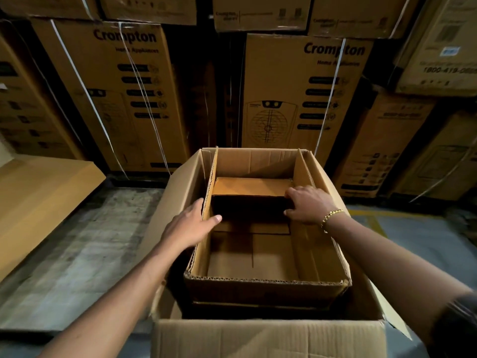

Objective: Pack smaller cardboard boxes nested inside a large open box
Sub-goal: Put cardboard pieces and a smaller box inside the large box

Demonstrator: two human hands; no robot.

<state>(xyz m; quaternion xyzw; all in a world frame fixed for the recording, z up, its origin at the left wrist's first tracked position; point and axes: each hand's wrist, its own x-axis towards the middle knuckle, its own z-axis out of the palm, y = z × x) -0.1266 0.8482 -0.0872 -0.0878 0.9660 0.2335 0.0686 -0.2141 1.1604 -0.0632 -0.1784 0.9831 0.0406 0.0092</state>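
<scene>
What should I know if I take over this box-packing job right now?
The left hand lies straight-fingered across the left wall of the medium open corrugated cardboard box, holding nothing.
The right hand curls its fingers on the near right corner of the small closed brown cardboard box.
The medium box sits inside the large open brown cardboard box; the small box is at the medium one's far end.
Done: three boxes nested. Left: settle the small box, then probably fill the bare near half.

Dim light, stacked Crompton cartons (pixel 111 94) at back, grey concrete floor (pixel 77 254), cardboard sheet (pixel 38 192) left.
</scene>
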